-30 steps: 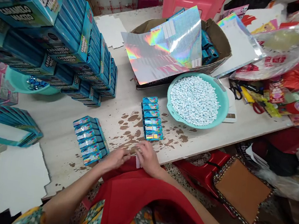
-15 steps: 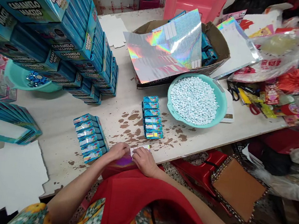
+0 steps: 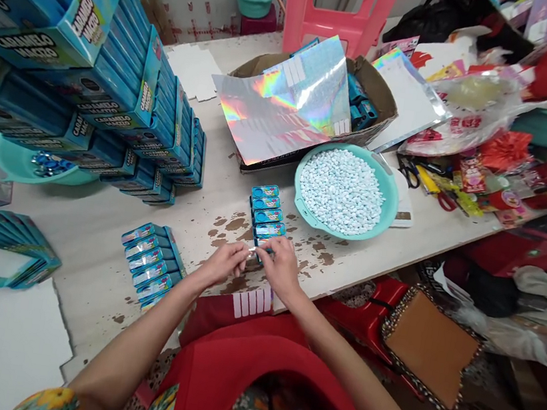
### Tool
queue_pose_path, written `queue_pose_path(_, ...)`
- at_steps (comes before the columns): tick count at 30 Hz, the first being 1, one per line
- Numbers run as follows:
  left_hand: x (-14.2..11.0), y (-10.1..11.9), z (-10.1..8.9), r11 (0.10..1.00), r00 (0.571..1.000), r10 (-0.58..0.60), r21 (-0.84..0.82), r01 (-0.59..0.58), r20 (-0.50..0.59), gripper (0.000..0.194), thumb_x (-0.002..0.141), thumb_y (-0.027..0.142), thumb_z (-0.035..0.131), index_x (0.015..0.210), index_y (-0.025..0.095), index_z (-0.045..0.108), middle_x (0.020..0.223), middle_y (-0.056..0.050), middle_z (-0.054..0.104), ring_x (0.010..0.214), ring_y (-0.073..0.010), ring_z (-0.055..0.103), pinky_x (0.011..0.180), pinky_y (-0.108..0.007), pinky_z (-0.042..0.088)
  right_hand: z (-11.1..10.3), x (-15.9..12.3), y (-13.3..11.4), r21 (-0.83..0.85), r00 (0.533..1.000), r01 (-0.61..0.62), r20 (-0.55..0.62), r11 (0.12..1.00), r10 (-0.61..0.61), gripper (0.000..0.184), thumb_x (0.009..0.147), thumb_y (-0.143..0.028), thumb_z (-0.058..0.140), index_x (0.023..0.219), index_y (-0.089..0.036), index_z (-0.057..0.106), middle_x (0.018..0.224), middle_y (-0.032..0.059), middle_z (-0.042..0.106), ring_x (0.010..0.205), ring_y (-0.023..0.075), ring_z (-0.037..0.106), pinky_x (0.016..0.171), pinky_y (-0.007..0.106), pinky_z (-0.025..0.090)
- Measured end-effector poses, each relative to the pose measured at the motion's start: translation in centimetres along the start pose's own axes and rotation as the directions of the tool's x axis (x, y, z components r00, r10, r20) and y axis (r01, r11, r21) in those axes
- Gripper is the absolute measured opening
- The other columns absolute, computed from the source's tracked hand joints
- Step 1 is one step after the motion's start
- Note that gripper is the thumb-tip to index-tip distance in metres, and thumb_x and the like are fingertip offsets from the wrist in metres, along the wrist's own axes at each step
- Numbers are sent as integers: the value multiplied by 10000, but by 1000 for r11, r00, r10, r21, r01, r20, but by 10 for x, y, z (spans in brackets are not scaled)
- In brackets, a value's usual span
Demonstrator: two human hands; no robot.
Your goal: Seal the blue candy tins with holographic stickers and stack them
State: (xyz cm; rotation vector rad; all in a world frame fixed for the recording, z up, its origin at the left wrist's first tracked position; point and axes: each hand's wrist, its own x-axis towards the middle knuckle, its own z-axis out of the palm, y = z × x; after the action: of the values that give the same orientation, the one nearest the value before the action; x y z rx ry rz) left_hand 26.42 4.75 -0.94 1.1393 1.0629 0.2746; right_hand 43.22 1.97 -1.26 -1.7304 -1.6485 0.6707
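Observation:
My left hand (image 3: 223,264) and my right hand (image 3: 280,265) meet fingertip to fingertip over the front end of a row of blue candy packs (image 3: 269,216). Pinched between them is a small shiny sticker (image 3: 251,253), partly hidden by the fingers. My right hand covers the nearest packs of this row. Below, at the table edge by my lap, lies a sticker sheet (image 3: 251,304) with several pale strips. Another row of blue packs, topped with shiny labels (image 3: 149,262), stands left of my left hand.
A turquoise basin (image 3: 390,210) of pale candies stands to the right. Behind it, a cardboard box (image 3: 386,92) bears a holographic sheet (image 3: 287,99). Stacked blue display boxes (image 3: 132,92) rise at left. Scissors (image 3: 409,172) and bagged items lie at far right.
Both hands have risen from the sheet at the table edge and moved forward to the row of packs, with a small sticker between the fingers. The view has shifted slightly.

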Motion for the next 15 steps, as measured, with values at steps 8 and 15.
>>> queue_pose_path(8,80,25,-43,974,975,210,98,-203,-72,206,825,279,440,1005,184,405,572,67,511,467,-68,439,473,-166,338,23,71,22,-3,958,-174,-230,985,169,105,769,-258,594,708,-178,625,1042,93,508,1009,240,464,908,390,382)
queue_pose_path(15,108,-3,-39,994,981,111,14,-110,-161,331,796,253,456,1092,224,312,588,83,513,398,-73,429,455,-176,349,37,79,38,100,915,-274,-279,957,291,153,726,-229,592,858,-162,553,1034,99,492,958,220,495,838,341,412)
